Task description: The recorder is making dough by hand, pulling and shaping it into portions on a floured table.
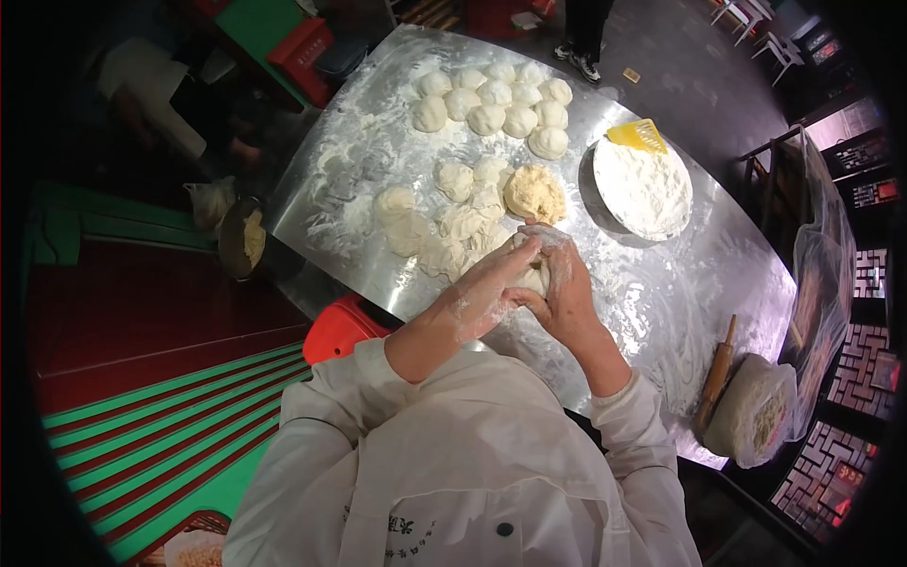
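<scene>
Both floury hands meet over the near part of the steel table. My left hand (489,290) and my right hand (563,276) are cupped around a lump of white dough (533,278), which shows only in part between the fingers. Just beyond them sits a rough, yellower ball of dough (535,193). Loose pieces of pale dough (464,222) lie in a cluster to the left of it. Farther back, several smooth round dough balls (494,94) stand close together in rows.
A bowl of flour (643,188) with a yellow plastic scraper (638,135) stands at right on the floured steel table (340,163). A rolling pin (716,375) and a plastic bag (755,411) lie near the right corner. Another person (152,92) bends at far left; someone's shoes (577,60) show behind.
</scene>
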Motion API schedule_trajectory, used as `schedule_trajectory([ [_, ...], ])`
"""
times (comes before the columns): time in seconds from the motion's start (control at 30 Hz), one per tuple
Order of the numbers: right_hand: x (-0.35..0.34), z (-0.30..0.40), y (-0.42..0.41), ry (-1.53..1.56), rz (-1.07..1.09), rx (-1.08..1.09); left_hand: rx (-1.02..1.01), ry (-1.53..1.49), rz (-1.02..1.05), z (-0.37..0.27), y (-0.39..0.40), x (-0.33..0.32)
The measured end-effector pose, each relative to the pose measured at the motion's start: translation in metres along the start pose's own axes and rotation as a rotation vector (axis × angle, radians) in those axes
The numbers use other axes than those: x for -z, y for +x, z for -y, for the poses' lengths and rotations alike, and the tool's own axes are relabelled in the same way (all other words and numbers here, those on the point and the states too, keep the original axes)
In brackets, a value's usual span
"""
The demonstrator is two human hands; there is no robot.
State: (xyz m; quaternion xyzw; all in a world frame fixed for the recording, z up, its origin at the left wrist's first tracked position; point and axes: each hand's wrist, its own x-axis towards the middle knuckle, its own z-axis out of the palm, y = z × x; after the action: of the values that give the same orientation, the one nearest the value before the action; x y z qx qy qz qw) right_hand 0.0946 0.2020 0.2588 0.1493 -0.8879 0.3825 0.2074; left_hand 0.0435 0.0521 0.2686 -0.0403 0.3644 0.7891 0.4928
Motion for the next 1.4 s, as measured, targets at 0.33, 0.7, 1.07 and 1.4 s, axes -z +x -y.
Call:
schedule_trajectory([
  [0.33,-0.013,-0.012,0.022,0.947,-0.166,-0.424,-0.021,-0.143,-0.032,0.029,0.024,0.030],
  [0.7,-0.030,-0.051,0.030,0.008,0.054,-0.238,-0.215,-0.105,-0.055,-0.001,0.056,0.065],
  [1.07,-0.023,-0.098,0.000,0.034,-0.112,-0.603,-0.424,1.733,-0.583,-0.136,0.177,0.224],
  [1.4,-0.058,-0.105,-0.021,0.099,0.035,-0.640,-0.379,1.748,-0.569,-0.055,0.171,0.262],
])
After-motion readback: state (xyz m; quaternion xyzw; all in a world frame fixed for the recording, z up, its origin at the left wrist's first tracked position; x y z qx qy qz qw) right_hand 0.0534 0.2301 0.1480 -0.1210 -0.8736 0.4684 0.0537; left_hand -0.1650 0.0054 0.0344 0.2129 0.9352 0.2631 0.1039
